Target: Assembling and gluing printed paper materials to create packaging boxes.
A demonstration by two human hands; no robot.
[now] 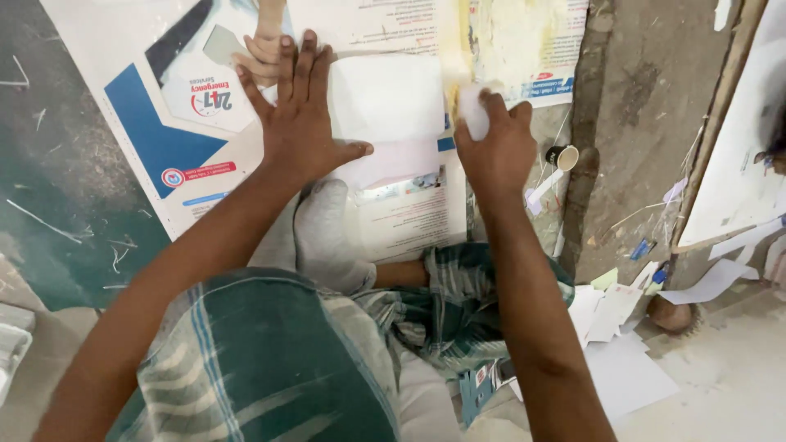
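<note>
My left hand (299,119) lies flat with fingers spread on a white sheet of paper (385,98) that rests on a large printed poster (155,123) on the floor. My right hand (495,147) is closed around a small white wad (472,110), a cloth or sponge, and presses it at the paper's right edge, beside a yellowish glue-smeared strip (512,41). My knees in green checked cloth (270,352) fill the foreground.
A small paper cup (563,155) lies on its side right of the poster. Loose white sheets and paper scraps (614,319) are scattered at the lower right. A board with a wooden edge (720,115) leans at the far right.
</note>
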